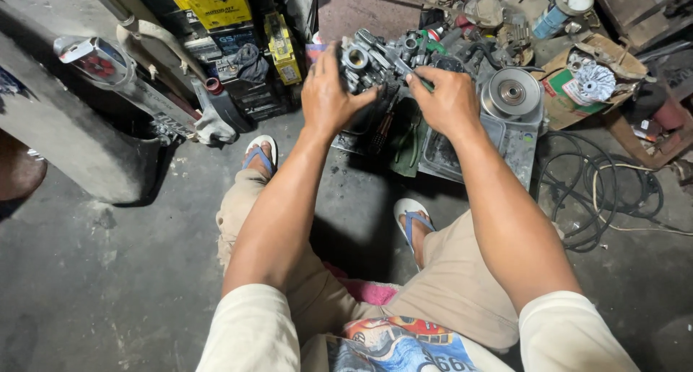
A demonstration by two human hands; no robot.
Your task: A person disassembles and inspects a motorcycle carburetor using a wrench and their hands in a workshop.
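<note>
I sit low on a concrete floor with both arms stretched forward. My left hand [328, 94] grips a grey metal carburetor [369, 60] and holds it up above a dark tray [440, 155]. My right hand [449, 98] is closed around a slim tool with a green handle [421, 82], its tip resting against the carburetor's right side. Part of the carburetor is hidden behind my left fingers.
A round metal pulley part [511, 92] sits right of my right hand. A cardboard box with a white fan wheel [593, 82] lies further right. Black cables [603, 191] coil on the floor. Yellow and black batteries [238, 33] stand at the back left, next to a chrome exhaust pipe [108, 69].
</note>
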